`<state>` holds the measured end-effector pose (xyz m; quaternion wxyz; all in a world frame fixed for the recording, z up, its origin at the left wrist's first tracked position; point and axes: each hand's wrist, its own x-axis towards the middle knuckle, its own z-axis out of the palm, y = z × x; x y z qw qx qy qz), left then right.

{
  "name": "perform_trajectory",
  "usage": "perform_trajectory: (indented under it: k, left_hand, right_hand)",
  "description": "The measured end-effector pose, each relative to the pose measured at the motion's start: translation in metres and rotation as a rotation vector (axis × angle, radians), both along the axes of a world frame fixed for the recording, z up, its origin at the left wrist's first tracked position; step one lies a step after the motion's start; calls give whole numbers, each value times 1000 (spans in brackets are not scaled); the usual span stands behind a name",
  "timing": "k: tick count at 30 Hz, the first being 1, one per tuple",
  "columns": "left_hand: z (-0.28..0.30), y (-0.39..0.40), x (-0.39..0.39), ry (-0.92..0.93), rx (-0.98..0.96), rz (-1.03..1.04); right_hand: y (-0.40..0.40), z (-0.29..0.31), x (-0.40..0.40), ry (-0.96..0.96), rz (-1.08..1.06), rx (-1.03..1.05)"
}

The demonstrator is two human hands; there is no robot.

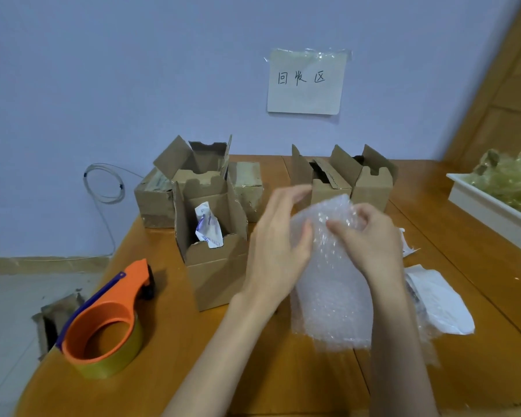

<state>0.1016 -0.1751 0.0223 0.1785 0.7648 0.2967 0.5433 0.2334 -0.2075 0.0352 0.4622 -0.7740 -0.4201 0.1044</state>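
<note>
Tape dispenser (pixel 115 299) front-L on table (pixel 193 371), open box (pixel 217 266) behind it, bubble wrap (pixel 331 296) ctr, tray (pixel 487 212) far R.

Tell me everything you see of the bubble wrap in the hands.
The bubble wrap is a clear, whitish plastic sheet of small air bubbles, gathered into a loose upright bundle. Its lower end seems to rest on the wooden table. The left hand holds its upper left edge, thumb in front; the right hand grips the top right. White paper lies at its right.
</note>
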Motion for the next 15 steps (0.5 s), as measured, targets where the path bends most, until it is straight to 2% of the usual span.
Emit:
perform_trajectory:
  k: [2,4,5,7,9,10,11,13,15]
  left_hand:
    - [15,-2,-17,-238,202,83]
    - [27,7,-39,-381,192,241]
    - [31,15,-49,-429,104,260]
    - [37,31,-66,-531,-190,151]
    - [41,47,-80,-600,-462,52]
    - [42,55,-86,-573,-536,63]
    - [42,61,-90,-465,-549,127]
    - [41,70,-98,-112,-417,321]
    - [45,74,-102,103,-354,375]
  right_hand:
    - [0,26,-15,-14,-5,163]
    - [6,54,-35,-27,32,301]
    - [12,64,-47,-33,63,349]
    - [29,78,-70,-61,141,384]
    - [47,82,-93,-124,209,331]
    - [55,82,-104,-164,223,293]
    - [61,82,-111,-202,226,264]
    - [71,81,-121,-282,221,222]
    - [77,79,-126,-345,219,149]
